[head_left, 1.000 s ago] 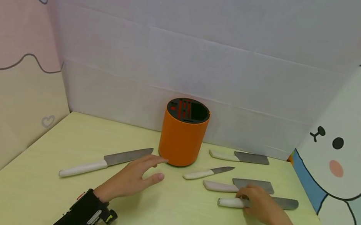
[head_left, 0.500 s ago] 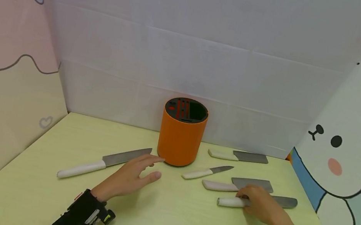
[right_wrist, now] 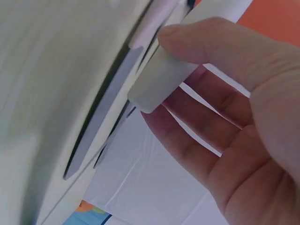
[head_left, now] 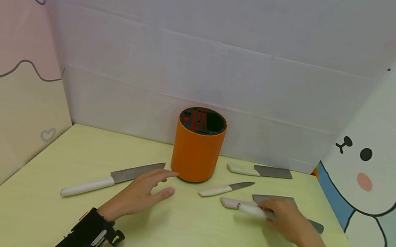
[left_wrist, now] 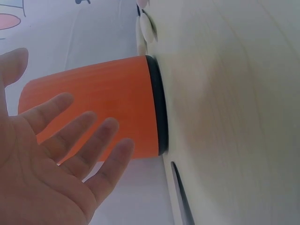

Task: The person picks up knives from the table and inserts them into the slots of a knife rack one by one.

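My right hand (head_left: 288, 222) pinches the white handle of a knife (head_left: 251, 211) between thumb and fingers. The handle is raised off the table; its blade tip shows beyond the hand, and the right wrist view shows the thumb along the handle (right_wrist: 164, 77). Behind it lies a cleaver (head_left: 226, 202) with a pale handle, partly hidden by the hand. My left hand (head_left: 141, 194) hovers with fingers spread in front of an orange cylindrical knife block (head_left: 197, 153), holding nothing. Left of it lies a big white-handled knife (head_left: 90, 187), its blade partly behind that hand.
A small paring knife (head_left: 215, 191) lies right of the block, and another cleaver (head_left: 273, 172) lies near the back wall. White and cartoon-printed panels (head_left: 176, 60) enclose the pale yellow table (head_left: 180, 240) at the back and sides.
The right hand has lifted the knife's handle off the table, and it now overlaps the cleaver's handle behind. The left hand holds nearly still; the whole view shifts slightly.
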`<state>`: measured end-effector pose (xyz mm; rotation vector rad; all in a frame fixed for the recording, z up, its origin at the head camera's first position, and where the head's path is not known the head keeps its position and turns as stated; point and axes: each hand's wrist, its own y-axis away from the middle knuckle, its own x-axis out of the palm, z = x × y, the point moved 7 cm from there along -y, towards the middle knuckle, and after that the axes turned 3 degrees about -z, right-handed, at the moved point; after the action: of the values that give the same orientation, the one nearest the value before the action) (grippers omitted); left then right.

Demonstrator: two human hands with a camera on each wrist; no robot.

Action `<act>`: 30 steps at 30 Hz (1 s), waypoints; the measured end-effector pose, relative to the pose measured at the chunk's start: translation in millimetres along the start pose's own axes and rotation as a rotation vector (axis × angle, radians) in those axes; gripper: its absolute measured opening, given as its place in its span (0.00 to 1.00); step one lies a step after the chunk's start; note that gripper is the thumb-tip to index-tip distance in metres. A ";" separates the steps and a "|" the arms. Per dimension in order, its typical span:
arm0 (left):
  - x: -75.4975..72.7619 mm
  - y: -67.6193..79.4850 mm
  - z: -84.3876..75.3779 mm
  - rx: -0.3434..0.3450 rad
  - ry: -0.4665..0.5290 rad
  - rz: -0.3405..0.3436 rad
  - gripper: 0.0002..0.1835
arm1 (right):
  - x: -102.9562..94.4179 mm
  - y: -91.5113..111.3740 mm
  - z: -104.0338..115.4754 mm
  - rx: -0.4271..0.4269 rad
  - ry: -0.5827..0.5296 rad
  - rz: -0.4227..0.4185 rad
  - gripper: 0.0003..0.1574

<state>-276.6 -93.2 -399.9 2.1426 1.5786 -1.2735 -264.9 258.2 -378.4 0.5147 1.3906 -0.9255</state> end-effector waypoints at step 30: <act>-5.3 -0.7 1.1 -0.040 0.001 -0.001 0.30 | -61.1 -27.5 46.5 -0.065 -0.253 -0.254 0.28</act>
<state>-278.1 -97.2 -396.5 2.1189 1.5917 -1.2309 -254.4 221.1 -306.5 0.1657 1.2674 -1.1051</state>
